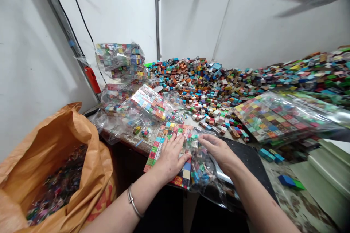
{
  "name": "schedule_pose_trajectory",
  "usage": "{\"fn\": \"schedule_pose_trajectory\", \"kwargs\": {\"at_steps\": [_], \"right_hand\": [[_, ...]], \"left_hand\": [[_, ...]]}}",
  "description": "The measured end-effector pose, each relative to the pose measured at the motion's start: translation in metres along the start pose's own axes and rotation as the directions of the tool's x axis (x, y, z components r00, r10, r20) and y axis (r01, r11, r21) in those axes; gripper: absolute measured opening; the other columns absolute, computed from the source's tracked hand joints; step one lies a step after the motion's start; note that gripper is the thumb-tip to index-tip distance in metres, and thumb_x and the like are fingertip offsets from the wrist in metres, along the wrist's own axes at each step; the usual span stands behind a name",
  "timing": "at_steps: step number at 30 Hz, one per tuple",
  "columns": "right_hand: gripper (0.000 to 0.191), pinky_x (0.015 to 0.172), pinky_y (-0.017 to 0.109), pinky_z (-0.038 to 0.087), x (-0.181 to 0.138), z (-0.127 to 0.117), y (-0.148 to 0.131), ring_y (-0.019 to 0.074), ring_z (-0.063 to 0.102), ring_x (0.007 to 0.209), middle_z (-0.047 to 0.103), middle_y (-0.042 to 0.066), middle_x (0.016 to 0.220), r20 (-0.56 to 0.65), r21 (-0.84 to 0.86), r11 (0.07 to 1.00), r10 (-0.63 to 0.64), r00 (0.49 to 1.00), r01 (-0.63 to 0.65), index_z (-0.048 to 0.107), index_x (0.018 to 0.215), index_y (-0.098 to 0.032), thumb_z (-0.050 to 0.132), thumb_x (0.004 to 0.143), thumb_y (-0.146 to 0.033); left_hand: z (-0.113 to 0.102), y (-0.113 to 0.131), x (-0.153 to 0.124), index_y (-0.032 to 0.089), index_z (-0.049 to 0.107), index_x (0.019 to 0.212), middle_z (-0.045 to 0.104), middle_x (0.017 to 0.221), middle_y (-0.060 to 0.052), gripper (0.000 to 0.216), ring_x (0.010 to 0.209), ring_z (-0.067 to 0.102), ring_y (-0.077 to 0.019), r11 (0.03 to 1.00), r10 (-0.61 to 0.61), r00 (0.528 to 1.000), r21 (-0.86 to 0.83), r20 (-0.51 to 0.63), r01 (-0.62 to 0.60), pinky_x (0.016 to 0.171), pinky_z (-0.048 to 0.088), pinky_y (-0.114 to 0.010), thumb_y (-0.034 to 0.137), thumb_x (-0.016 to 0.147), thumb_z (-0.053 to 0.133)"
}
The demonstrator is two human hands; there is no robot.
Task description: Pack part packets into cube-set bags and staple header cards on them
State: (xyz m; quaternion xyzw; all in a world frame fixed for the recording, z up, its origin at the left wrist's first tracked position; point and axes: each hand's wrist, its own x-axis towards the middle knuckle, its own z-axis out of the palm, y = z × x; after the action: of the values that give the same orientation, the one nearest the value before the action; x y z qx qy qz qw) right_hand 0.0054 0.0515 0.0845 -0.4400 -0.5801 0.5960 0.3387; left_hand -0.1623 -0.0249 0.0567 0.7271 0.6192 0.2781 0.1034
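Note:
A flat block of small coloured cubes lies at the table's near edge, half inside a clear plastic bag. My left hand rests flat on top of the block, fingers stretched out. Just to its right, my right hand lies on the bag, fingers curled over the crinkled plastic holding loose cubes. A metal bangle circles my left wrist.
A large heap of loose coloured cubes covers the table behind. Bagged blocks of cubes lie at the right, and more are stacked at the back left. An open orange sack of small pieces stands at the left.

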Motion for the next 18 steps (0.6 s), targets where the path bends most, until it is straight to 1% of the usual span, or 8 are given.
{"fn": "schedule_pose_trajectory", "kwargs": {"at_steps": [3, 5, 8, 10, 12, 14, 18], "right_hand": [[0.028, 0.053, 0.022, 0.041, -0.0016, -0.0011, 0.0049, 0.0109, 0.051, 0.054, 0.058, -0.003, 0.065, -0.002, 0.06, 0.998, 0.027, 1.0, -0.027, 0.057, 0.083, -0.02, 0.061, 0.069, -0.044], [0.028, 0.054, 0.022, 0.041, -0.0027, -0.0006, 0.0054, 0.0118, 0.053, 0.056, 0.06, -0.002, 0.067, -0.01, 0.079, 0.996, 0.038, 0.999, -0.038, 0.058, 0.085, -0.021, 0.062, 0.069, -0.045], [0.038, 0.06, 0.023, 0.044, -0.0012, 0.002, 0.0037, 0.0138, 0.057, 0.064, 0.064, 0.0, 0.077, -0.024, 0.083, 0.995, 0.056, 0.998, -0.054, 0.059, 0.094, -0.022, 0.068, 0.063, -0.042], [0.042, 0.06, 0.023, 0.043, 0.0015, 0.0043, 0.0027, 0.0135, 0.056, 0.064, 0.064, -0.001, 0.076, -0.047, 0.086, 0.994, 0.069, 0.997, -0.065, 0.06, 0.095, -0.021, 0.072, 0.059, -0.039], [0.035, 0.057, 0.022, 0.041, 0.0038, 0.0061, 0.0025, 0.0113, 0.054, 0.058, 0.062, -0.003, 0.07, -0.066, 0.1, 0.992, 0.078, 0.995, -0.071, 0.062, 0.086, -0.02, 0.073, 0.057, -0.037], [0.028, 0.054, 0.022, 0.04, 0.0042, 0.007, 0.003, 0.01, 0.052, 0.054, 0.061, -0.004, 0.065, -0.062, 0.133, 0.988, 0.089, 0.994, -0.08, 0.061, 0.079, -0.02, 0.072, 0.059, -0.035], [0.024, 0.053, 0.022, 0.041, 0.0007, 0.0053, 0.0064, 0.0108, 0.054, 0.054, 0.063, -0.004, 0.067, -0.027, 0.227, 0.968, 0.118, 0.993, -0.109, 0.06, 0.08, -0.022, 0.068, 0.063, -0.037]], "left_hand": [[-0.0005, 0.0007, 0.0, 0.018, 0.027, 0.134, 0.03, 0.14, -0.007, 0.058, 0.131, 0.018, -0.0262, 1.0, -0.003, 1.0, 0.014, 0.003, 0.003, 0.106, 0.014, -0.052, 0.047, 0.085, 0.037], [-0.0009, 0.0014, 0.0001, 0.017, 0.028, 0.134, 0.03, 0.14, -0.006, 0.058, 0.131, 0.018, -0.0257, 1.0, -0.006, 1.0, 0.028, 0.006, 0.006, 0.106, 0.014, -0.051, 0.048, 0.085, 0.036], [-0.001, 0.002, 0.0002, 0.017, 0.027, 0.134, 0.029, 0.14, -0.006, 0.059, 0.131, 0.018, -0.0248, 0.999, -0.007, 1.0, 0.046, 0.009, 0.007, 0.106, 0.015, -0.05, 0.049, 0.085, 0.036], [-0.0009, 0.0016, 0.0002, 0.017, 0.026, 0.134, 0.029, 0.14, -0.006, 0.059, 0.131, 0.017, -0.0245, 0.999, -0.006, 1.0, 0.051, 0.011, 0.006, 0.106, 0.015, -0.05, 0.049, 0.085, 0.035], [-0.0006, 0.0009, 0.0003, 0.018, 0.026, 0.134, 0.029, 0.141, -0.006, 0.059, 0.131, 0.017, -0.0244, 0.999, -0.005, 1.0, 0.052, 0.011, 0.004, 0.106, 0.015, -0.051, 0.05, 0.086, 0.034], [-0.0004, 0.0002, 0.0003, 0.018, 0.026, 0.134, 0.029, 0.141, -0.005, 0.059, 0.131, 0.018, -0.0243, 0.999, -0.004, 1.0, 0.051, 0.013, 0.003, 0.106, 0.015, -0.051, 0.05, 0.085, 0.034], [0.0, -0.0003, 0.0003, 0.018, 0.024, 0.135, 0.028, 0.141, -0.005, 0.06, 0.131, 0.017, -0.0236, 0.999, -0.005, 1.0, 0.05, 0.015, 0.004, 0.107, 0.014, -0.05, 0.051, 0.085, 0.033]]}}
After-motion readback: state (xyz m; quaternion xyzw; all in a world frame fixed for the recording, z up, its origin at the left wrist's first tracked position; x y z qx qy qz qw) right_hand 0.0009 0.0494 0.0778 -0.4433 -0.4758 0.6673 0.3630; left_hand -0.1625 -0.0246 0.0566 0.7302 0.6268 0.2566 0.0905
